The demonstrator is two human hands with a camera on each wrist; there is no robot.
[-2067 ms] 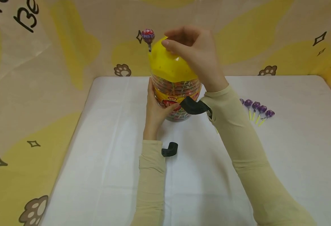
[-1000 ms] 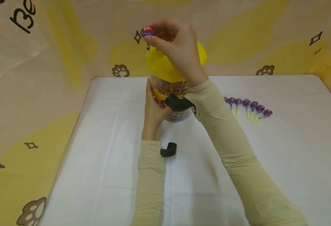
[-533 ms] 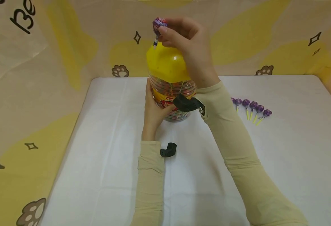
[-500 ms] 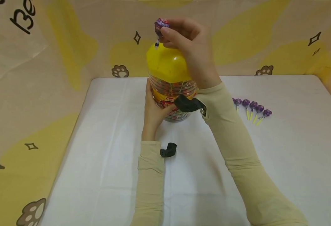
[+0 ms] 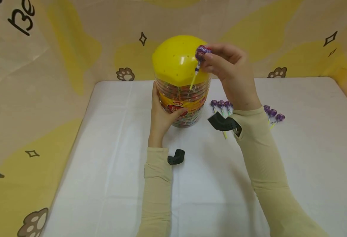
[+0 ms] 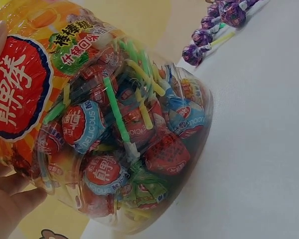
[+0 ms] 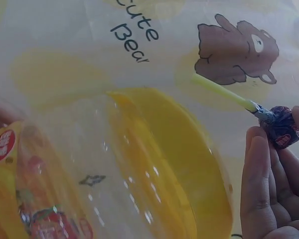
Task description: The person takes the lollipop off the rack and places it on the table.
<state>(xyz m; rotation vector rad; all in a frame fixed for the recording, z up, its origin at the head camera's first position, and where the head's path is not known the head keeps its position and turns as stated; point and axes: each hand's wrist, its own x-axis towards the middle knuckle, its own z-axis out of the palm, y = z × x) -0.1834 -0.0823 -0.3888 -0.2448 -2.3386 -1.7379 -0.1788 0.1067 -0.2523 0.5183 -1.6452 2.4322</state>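
A clear ribbed jar (image 5: 188,95) with a domed yellow lid (image 5: 173,61) stands upright near the back of the table, full of wrapped lollipops (image 6: 134,129). My left hand (image 5: 161,117) grips its lower left side, thumb across the front label. To the right of the lid, my right hand (image 5: 232,74) pinches one purple lollipop (image 5: 202,53) by its wrapped head, the yellow stick slanting down in front of the jar. The right wrist view shows that lollipop (image 7: 281,127) between thumb and fingers, apart from the lid.
Several purple lollipops (image 5: 220,104) lie in a row on the white tabletop (image 5: 126,158), right of the jar; my right wrist hides part of the row. A patterned cloth backdrop (image 5: 259,39) rises behind the table. Black wrist mounts (image 5: 176,157) stick out from both sleeves.
My right hand took hold of the lollipop at the lid's left edge, lifted it off, then carried it right and down to the jar's right side. The left hand stayed on the jar.
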